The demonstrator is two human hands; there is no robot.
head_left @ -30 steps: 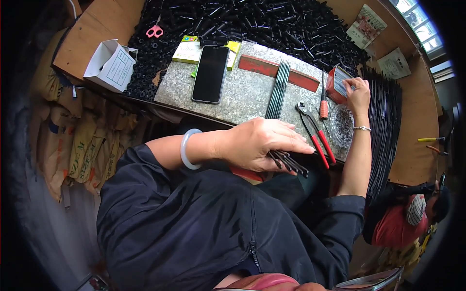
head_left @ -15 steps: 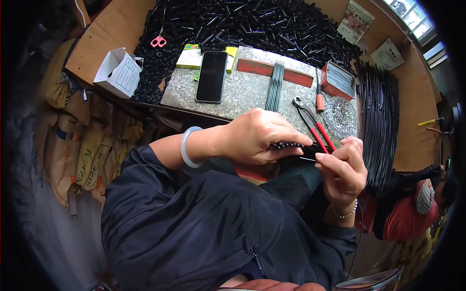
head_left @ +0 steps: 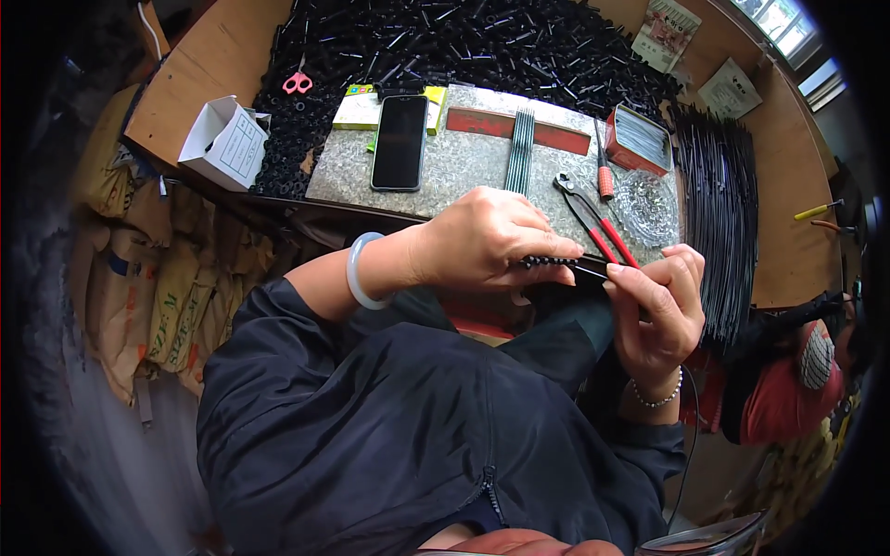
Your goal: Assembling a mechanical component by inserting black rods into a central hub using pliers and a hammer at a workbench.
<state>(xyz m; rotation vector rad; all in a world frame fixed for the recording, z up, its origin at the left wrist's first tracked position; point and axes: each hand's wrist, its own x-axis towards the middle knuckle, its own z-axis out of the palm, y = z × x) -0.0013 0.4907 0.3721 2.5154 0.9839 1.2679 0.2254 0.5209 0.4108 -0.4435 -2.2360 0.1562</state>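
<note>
My left hand (head_left: 496, 239) is closed, thumb and fingers pinching a row of thin dark rods with pale-dotted ends (head_left: 549, 262). Beyond it, several thin dark green rods (head_left: 521, 153) lie side by side across a red bar (head_left: 473, 121) and run behind this hand; whether they are the held ones is hidden. My right hand (head_left: 660, 310) pinches a thin wire-like piece (head_left: 591, 271) between thumb and forefinger. The piece points at the row of ends and reaches close to them; contact cannot be made out. Red-handled pincers (head_left: 593, 222) lie just beyond my hands.
A stone slab (head_left: 362, 176) bears a phone (head_left: 400, 144), a red-handled screwdriver (head_left: 605, 183), a tin of thin pieces (head_left: 640, 139) and small clear parts (head_left: 649, 208). Black parts (head_left: 445, 42) heap behind, with pink scissors (head_left: 298, 83). Long black rods (head_left: 718, 213) stand right; a white box (head_left: 222, 144) left.
My right hand has brought the thin piece up to the rod ends in my left hand, closing the gap between them. The view has shifted slightly.
</note>
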